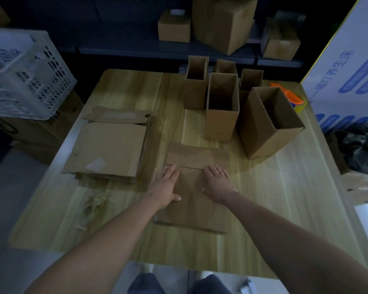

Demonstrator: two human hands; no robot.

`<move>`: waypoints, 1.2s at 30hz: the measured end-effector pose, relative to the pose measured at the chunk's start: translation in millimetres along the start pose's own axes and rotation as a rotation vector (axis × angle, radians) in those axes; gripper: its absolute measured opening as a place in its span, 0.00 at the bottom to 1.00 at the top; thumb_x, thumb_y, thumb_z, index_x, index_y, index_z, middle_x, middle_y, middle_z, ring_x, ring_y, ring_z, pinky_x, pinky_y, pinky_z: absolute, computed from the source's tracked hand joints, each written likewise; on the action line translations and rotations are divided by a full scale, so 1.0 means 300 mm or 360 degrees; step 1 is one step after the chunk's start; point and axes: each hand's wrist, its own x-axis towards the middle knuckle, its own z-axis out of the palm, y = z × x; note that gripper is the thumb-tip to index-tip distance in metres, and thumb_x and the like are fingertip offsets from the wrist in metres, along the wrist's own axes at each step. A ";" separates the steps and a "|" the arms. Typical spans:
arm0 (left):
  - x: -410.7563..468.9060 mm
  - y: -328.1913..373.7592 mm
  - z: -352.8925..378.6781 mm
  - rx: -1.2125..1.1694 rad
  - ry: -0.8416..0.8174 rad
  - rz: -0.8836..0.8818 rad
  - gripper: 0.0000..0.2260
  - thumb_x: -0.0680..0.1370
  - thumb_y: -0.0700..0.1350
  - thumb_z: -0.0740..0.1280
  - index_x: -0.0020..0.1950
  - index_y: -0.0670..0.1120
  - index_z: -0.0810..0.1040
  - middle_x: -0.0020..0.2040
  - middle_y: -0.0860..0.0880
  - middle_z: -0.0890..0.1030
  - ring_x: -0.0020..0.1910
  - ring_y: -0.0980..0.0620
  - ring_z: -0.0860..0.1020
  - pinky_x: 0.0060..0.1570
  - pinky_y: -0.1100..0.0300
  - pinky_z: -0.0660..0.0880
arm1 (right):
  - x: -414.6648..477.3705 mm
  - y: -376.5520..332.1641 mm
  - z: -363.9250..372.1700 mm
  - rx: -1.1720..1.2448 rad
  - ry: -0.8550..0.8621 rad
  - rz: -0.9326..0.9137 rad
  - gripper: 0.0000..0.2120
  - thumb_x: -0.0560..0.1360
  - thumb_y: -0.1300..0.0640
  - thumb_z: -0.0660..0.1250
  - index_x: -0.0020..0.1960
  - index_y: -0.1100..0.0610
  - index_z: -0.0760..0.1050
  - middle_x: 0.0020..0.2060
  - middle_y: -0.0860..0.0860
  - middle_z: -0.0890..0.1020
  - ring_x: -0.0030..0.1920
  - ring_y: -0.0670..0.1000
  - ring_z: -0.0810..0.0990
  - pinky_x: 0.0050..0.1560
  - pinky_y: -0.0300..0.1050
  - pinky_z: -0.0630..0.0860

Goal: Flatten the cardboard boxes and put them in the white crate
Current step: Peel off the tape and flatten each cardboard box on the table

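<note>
The left hand (165, 185) and right hand (218, 184) lie open, fingers straight, pressing a collapsed cardboard box (191, 209) onto the wooden surface (274, 198) beneath them. It looks light, stiff and springy at its creases, likely best taken by its side edges. Open boxes (221, 107) stand beyond the hands; a flattened stack (108, 149) and the white crate (23, 77) sit past the left hand.

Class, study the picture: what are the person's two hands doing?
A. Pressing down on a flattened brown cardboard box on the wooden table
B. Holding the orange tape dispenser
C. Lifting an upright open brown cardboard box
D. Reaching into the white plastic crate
A: the left hand and the right hand lie palm-down, fingers straight, on the flattened brown cardboard box on the wooden table.
</note>
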 end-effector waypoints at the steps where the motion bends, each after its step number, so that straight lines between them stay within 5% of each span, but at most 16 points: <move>1: -0.017 -0.002 -0.002 -0.0038 0.0042 -0.0021 0.37 0.76 0.56 0.66 0.78 0.46 0.50 0.78 0.50 0.44 0.77 0.51 0.42 0.74 0.47 0.38 | -0.002 -0.001 -0.011 -0.0031 0.0039 -0.0026 0.33 0.79 0.49 0.61 0.78 0.57 0.49 0.77 0.54 0.52 0.77 0.55 0.46 0.75 0.51 0.44; 5: -0.065 0.004 -0.031 -0.0186 0.0229 -0.0084 0.31 0.79 0.53 0.62 0.77 0.45 0.54 0.78 0.48 0.51 0.77 0.51 0.50 0.75 0.49 0.40 | -0.004 -0.035 -0.063 -0.0021 0.0145 -0.0069 0.28 0.79 0.54 0.59 0.76 0.58 0.56 0.75 0.55 0.60 0.76 0.55 0.52 0.75 0.51 0.46; 8: -0.057 0.019 -0.056 -0.0491 0.0225 -0.0289 0.30 0.78 0.52 0.64 0.77 0.46 0.56 0.77 0.46 0.56 0.74 0.45 0.58 0.74 0.47 0.53 | 0.004 -0.054 -0.104 0.0037 0.0228 -0.0055 0.27 0.79 0.55 0.58 0.76 0.58 0.57 0.74 0.55 0.62 0.76 0.55 0.53 0.76 0.51 0.49; 13: 0.015 -0.009 -0.114 -0.1320 -0.0001 -0.0783 0.33 0.78 0.53 0.65 0.76 0.39 0.56 0.75 0.41 0.61 0.73 0.42 0.62 0.68 0.53 0.63 | 0.021 -0.052 -0.121 0.0199 -0.0143 0.0474 0.34 0.79 0.51 0.60 0.78 0.48 0.45 0.78 0.53 0.43 0.76 0.63 0.43 0.74 0.61 0.51; 16: 0.084 -0.038 -0.088 -0.1675 -0.0064 -0.0923 0.34 0.74 0.57 0.69 0.72 0.39 0.65 0.70 0.41 0.70 0.67 0.41 0.71 0.66 0.49 0.69 | 0.023 -0.035 -0.074 0.0499 -0.0280 0.0647 0.37 0.77 0.44 0.64 0.78 0.46 0.47 0.77 0.56 0.41 0.75 0.66 0.52 0.71 0.60 0.62; 20: 0.117 -0.037 -0.096 -0.1880 0.0033 -0.1078 0.30 0.75 0.53 0.69 0.70 0.37 0.67 0.67 0.41 0.73 0.64 0.40 0.73 0.62 0.50 0.71 | 0.044 -0.066 -0.034 0.0611 -0.0156 0.0641 0.34 0.76 0.46 0.65 0.76 0.50 0.52 0.75 0.58 0.50 0.71 0.65 0.61 0.67 0.55 0.68; 25: 0.145 -0.113 -0.172 -0.1746 0.0195 -0.1039 0.28 0.79 0.48 0.64 0.76 0.42 0.58 0.74 0.44 0.64 0.71 0.42 0.65 0.68 0.52 0.63 | 0.082 -0.153 -0.101 0.0653 -0.0037 0.0615 0.24 0.77 0.53 0.63 0.70 0.57 0.63 0.67 0.59 0.68 0.64 0.61 0.70 0.58 0.49 0.73; 32: 0.170 -0.255 -0.266 -0.1782 0.0350 -0.0997 0.20 0.79 0.42 0.64 0.70 0.40 0.68 0.67 0.42 0.73 0.63 0.42 0.73 0.63 0.54 0.69 | 0.163 -0.199 -0.380 0.0125 0.1196 0.0436 0.28 0.75 0.63 0.65 0.73 0.58 0.60 0.71 0.57 0.63 0.72 0.59 0.59 0.72 0.53 0.58; 36: 0.214 -0.281 -0.281 -0.1742 0.0302 -0.0945 0.19 0.81 0.43 0.61 0.71 0.41 0.67 0.67 0.41 0.73 0.63 0.41 0.73 0.63 0.50 0.70 | 0.218 -0.114 -0.466 0.0031 0.0918 0.0500 0.38 0.74 0.59 0.67 0.77 0.56 0.50 0.74 0.56 0.61 0.76 0.58 0.52 0.75 0.57 0.46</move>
